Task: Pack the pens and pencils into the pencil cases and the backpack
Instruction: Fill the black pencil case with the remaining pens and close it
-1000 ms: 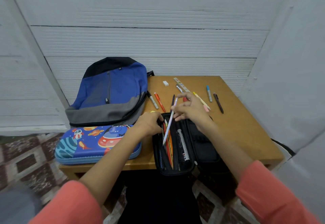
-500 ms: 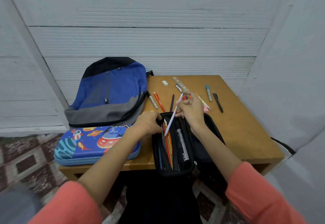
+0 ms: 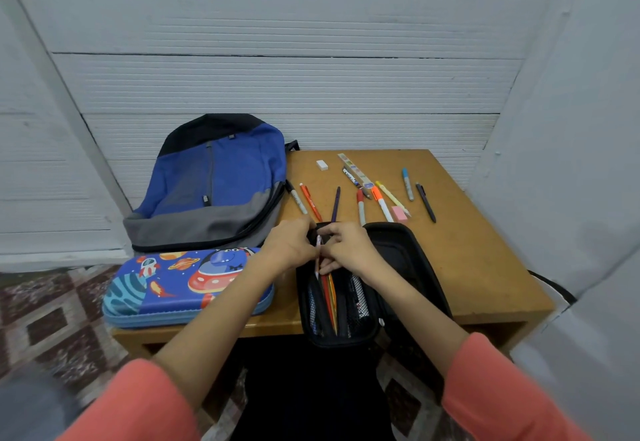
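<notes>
Print on the pens is too small for us to read. Our right hand [image 3: 349,250] pinches a white pen [image 3: 317,260] inside the open black pencil case [image 3: 398,260]. Our left hand [image 3: 289,245] curls over the case's rim at 12 o'clock. Loose pens [image 3: 361,210] lie beyond at 12, and the backpack [image 3: 221,184] is at 10.

No text, brand or number is legible to us in this view. We make out dark print along the barrel of the orange pen [image 3: 310,202] and on the white pen [image 3: 350,177] lying against the ruler [image 3: 356,171], but it is too small to read. The blue pencil case [image 3: 166,288] shows us a rocket and planets, without lettering.
</notes>
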Tool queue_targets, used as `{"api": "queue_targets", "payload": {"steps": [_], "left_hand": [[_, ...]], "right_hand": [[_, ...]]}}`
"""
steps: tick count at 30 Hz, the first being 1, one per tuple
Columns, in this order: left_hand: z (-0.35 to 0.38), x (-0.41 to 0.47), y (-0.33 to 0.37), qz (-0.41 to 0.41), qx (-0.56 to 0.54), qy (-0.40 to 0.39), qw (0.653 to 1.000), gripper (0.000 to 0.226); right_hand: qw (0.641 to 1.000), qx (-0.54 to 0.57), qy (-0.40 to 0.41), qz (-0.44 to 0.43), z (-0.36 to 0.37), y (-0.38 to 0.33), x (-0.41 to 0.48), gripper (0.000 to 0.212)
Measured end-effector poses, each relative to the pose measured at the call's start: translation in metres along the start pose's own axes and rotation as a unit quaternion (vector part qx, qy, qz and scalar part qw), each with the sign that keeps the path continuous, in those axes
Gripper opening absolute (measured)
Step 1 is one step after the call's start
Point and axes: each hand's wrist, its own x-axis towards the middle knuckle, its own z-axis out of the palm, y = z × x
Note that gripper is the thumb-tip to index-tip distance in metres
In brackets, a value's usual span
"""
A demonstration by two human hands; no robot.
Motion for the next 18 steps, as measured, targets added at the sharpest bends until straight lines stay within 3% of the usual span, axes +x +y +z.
{"api": "queue_targets", "payload": {"steps": [4,9,18], "left_hand": [[0.001,0.0011,0.0003,-0.002,0.0,0.01,1.0,0.044],[0.002,0.0009,-0.0034,-0.015,-0.019,0.012,1.0,0.043],[0.0038,0.0013,-0.0037,-0.011,-0.025,0.014,1.0,0.04]], "right_hand": [[0.999,-0.038,-0.003,0.006,0.0029,-0.0004,0.0046,0.05],[0.999,-0.053,0.01,0.006,0.0032,0.0008,0.0059,0.04],[0.998,-0.069,0.008,0.008,0.0056,0.0023,0.0039,0.042]]}}
